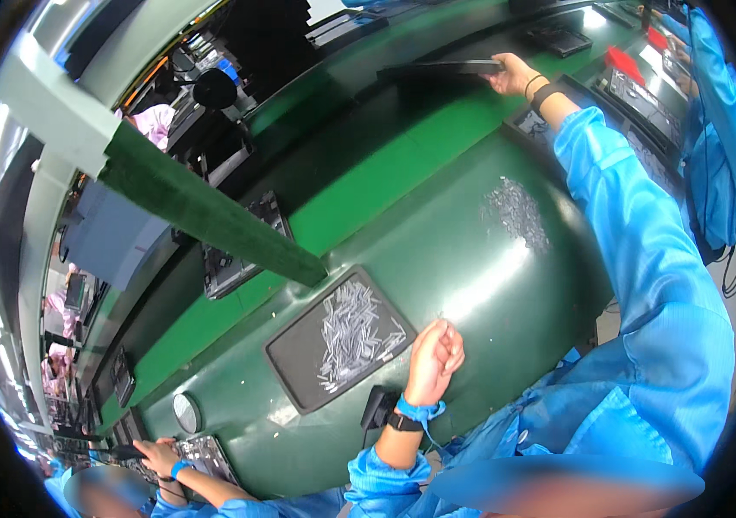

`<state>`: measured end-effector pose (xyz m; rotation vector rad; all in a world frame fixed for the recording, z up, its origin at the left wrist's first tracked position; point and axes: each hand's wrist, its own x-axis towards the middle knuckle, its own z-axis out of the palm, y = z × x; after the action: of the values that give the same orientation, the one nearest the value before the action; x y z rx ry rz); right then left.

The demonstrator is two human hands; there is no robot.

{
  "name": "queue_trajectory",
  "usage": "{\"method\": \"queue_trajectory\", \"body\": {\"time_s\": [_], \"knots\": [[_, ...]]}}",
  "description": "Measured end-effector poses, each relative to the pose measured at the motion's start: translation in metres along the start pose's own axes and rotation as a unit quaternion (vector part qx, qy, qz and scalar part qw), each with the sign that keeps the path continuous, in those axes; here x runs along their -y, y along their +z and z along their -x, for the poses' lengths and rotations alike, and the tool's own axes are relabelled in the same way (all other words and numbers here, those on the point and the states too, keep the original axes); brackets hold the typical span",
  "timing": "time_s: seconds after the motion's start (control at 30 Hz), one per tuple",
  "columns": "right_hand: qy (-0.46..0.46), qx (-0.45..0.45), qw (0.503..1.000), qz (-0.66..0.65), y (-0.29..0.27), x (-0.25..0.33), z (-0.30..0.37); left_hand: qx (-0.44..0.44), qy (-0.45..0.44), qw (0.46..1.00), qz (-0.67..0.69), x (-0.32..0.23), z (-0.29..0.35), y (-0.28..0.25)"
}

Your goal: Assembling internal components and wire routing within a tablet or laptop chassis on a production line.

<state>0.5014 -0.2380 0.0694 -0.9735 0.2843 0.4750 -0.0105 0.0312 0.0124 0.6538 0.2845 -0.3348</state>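
My right arm reaches far out over the green conveyor belt. My right hand [514,76] is closed on the end of a thin dark flat panel [441,67], seen nearly edge-on. My left hand [435,358], with a blue strap at its wrist, is curled closed above the near table. What its fingers hold, if anything, is hidden. Just left of it lies a black tray [294,354] with many small grey strips [352,332] heaped in its right part.
A pile of small dark pieces [516,216] lies on the green table [445,242]. A green-wrapped post [212,216] rises beside the tray. An opened device chassis [243,250] sits on the belt [402,160]. At lower left, a co-worker's hands [159,457] are over another device.
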Motion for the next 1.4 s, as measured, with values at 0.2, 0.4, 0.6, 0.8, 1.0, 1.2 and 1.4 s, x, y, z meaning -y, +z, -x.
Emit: {"method": "queue_trajectory", "body": {"time_s": [0.2,0.4,0.6,0.8,1.0,1.2,1.4], "knots": [[-0.081,0.021,0.996,0.038,0.041,-0.065,0.052,0.031,0.029,0.996,-0.072,0.001,0.004,0.001],[-0.136,0.037,0.988,0.058,0.049,-0.139,0.157,-0.04,0.097,0.977,-0.188,-0.002,0.009,0.002],[-0.129,0.053,0.99,0.035,0.028,-0.205,0.34,-0.116,0.301,0.857,-0.401,-0.038,0.007,0.014],[-0.15,0.042,0.987,-0.034,0.03,-0.277,0.423,-0.213,0.332,0.694,-0.602,-0.083,-0.013,0.031],[-0.126,0.02,0.991,-0.036,0.005,-0.318,0.451,-0.245,0.292,0.66,-0.647,-0.076,-0.049,0.036],[0.066,0.162,0.982,0.076,-0.021,-0.329,0.46,-0.232,0.25,0.649,-0.68,-0.068,-0.068,0.035],[0.226,0.38,0.879,0.178,-0.035,-0.327,0.437,-0.234,0.266,0.63,-0.691,-0.062,-0.071,0.033]]}}
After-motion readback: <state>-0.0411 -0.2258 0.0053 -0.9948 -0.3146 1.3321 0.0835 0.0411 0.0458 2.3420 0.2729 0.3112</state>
